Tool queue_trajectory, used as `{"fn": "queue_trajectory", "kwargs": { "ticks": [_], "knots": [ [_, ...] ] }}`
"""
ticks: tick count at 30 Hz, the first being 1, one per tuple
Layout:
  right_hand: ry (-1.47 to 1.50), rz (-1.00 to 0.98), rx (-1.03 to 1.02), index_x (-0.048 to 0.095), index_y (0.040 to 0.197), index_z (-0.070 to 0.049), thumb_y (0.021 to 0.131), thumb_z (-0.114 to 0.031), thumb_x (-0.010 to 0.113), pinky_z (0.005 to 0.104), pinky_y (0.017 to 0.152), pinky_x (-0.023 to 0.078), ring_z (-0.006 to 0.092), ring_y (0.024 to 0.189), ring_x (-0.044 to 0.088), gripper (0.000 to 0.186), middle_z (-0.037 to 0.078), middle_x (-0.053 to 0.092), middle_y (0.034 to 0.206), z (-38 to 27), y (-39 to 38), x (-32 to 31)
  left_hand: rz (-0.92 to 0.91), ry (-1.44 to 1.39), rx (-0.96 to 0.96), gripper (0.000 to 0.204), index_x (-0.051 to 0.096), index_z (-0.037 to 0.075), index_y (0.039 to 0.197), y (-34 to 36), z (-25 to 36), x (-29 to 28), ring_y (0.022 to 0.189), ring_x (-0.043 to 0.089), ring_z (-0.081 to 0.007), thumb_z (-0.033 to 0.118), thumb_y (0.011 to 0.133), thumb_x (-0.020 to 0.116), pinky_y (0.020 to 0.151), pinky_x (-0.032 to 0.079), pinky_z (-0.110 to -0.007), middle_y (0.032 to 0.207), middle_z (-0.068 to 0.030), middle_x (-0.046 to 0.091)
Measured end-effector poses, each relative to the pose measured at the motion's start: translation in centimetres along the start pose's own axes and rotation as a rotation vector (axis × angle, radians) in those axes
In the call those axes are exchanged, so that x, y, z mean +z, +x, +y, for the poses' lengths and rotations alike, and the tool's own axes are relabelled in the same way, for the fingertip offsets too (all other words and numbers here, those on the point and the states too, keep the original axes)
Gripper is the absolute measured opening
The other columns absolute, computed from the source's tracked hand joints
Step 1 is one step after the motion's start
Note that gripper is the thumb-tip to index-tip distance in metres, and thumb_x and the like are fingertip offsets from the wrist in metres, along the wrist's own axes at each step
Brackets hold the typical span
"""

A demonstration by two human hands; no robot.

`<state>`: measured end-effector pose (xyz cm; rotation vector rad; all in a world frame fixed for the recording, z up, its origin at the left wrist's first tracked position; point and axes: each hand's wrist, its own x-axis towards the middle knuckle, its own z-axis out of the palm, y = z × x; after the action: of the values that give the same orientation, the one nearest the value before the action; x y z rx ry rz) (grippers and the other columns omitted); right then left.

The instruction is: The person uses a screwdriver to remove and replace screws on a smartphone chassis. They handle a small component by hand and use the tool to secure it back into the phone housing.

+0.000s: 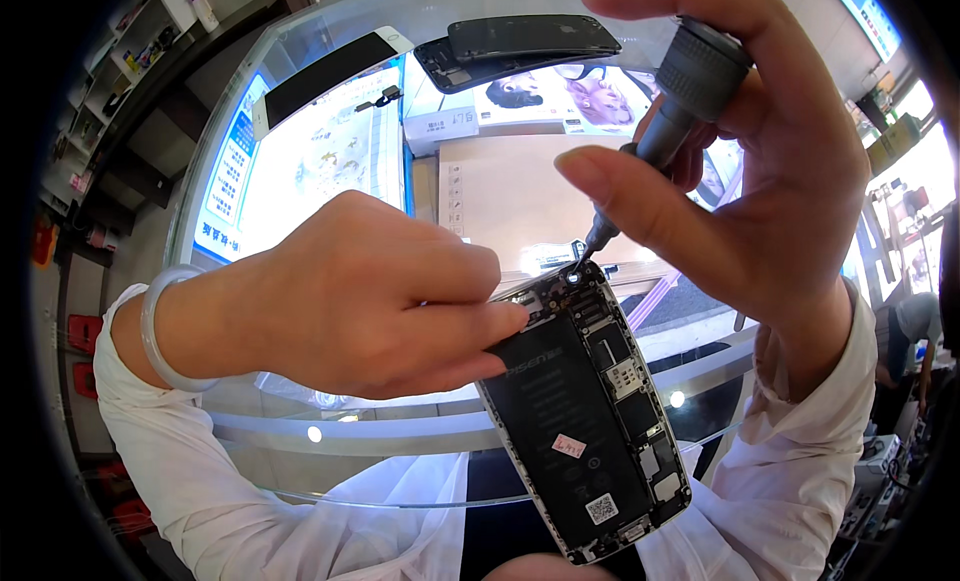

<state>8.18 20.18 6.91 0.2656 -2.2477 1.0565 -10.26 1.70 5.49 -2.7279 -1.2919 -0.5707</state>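
An opened smartphone [570,431] is tilted over the glass counter's near edge, its black battery, circuit board and metal frame bare. My left hand [400,301] is closed on the phone's upper left edge; the fingertips at its top are partly hidden. In my right hand [740,151] is a dark grey screwdriver [665,111], gripped between thumb and fingers with the index finger raised near its cap. Its tip meets the phone's top right corner, beside the round camera opening. A small white-and-red sticker [569,446] lies on the battery.
On the glass counter [260,451], a white-framed phone screen [325,79] lies far left, near a small black part [380,99]. A dark phone back housing [530,41] rests at the far middle. A brown panel [500,191] and printed posters show beneath. Shelves [120,71] stand left.
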Motion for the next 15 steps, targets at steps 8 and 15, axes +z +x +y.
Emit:
{"fn": "queue_trajectory", "kwargs": {
  "ticks": [8,15],
  "knots": [
    [0.011,-0.024,-0.003,0.035,0.138,0.006,0.080,0.002,0.078,0.0251,0.064,0.061,0.0179,0.082,0.071,0.072,0.017,0.063,0.109,-0.4,-0.3,0.3,0.132,-0.107,-0.120,0.031,0.078,0.007,0.096,-0.1,-0.4,-1.0,0.047,0.051,-0.0142,0.020,0.069,0.086,0.042,0.034,-0.028,0.064,-0.0020,0.051],
    [0.031,-0.090,-0.025,0.033,0.140,0.006,0.081,0.003,0.076,0.0252,0.065,0.062,0.0189,0.084,0.072,0.073,0.016,0.062,0.108,-0.7,-0.4,0.8,0.090,0.005,0.090,0.031,0.078,0.007,0.097,-0.4,-0.7,-0.8,0.046,0.046,-0.0091,0.024,0.073,0.087,0.040,0.031,-0.026,0.068,0.0013,0.051]
  ]
}}
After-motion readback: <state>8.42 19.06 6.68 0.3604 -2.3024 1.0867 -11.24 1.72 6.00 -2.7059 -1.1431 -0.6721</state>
